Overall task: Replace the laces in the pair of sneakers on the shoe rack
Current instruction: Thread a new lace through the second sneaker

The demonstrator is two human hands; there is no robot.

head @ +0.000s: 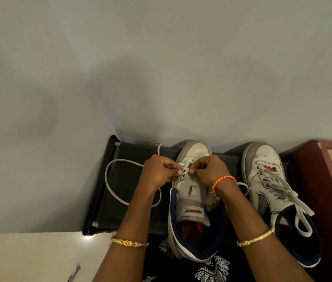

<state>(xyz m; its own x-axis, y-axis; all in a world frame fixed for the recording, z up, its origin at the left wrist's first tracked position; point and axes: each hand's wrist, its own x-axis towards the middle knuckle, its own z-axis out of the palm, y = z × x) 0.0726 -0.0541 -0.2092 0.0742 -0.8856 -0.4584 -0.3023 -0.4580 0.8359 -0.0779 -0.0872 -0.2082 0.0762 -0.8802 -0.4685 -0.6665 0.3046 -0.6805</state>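
A black shoe rack (120,180) stands against a plain grey-white wall (161,68), which fills the whole upper part of the view. On the top shelf of the rack two white sneakers stand side by side, toes pointing to 12 o'clock, toward the wall.

The left sneaker (191,200) is near the centre of the view. Its tongue shows a red and white label, and its upper eyelets carry no lace. Both hands meet over its front eyelets. The left hand (159,171) has the fingers curled, and it pinches the lace (116,192) at the left row of eyelets. The right hand (210,169) has also the fingers curled, pinching at the right row; I cannot tell whether it holds the lace end or the eyelet flap. From the hands the grey-white lace runs out to 9 o'clock and lies in a wide loose loop on the black shelf.

The right sneaker (273,190) stands at 3 o'clock from the hands. It is laced and tied with a bow.

At 3 o'clock from the rack there is a dark red wooden frame (324,190). At 8 o'clock the floor (28,257) is pale cream and shiny, with a small metal object (74,272) lying on it. The person wears gold bangles on both forearms and an orange thread band (222,181) on the right wrist. Black cloth with white pattern (212,269) shows at 6 o'clock.
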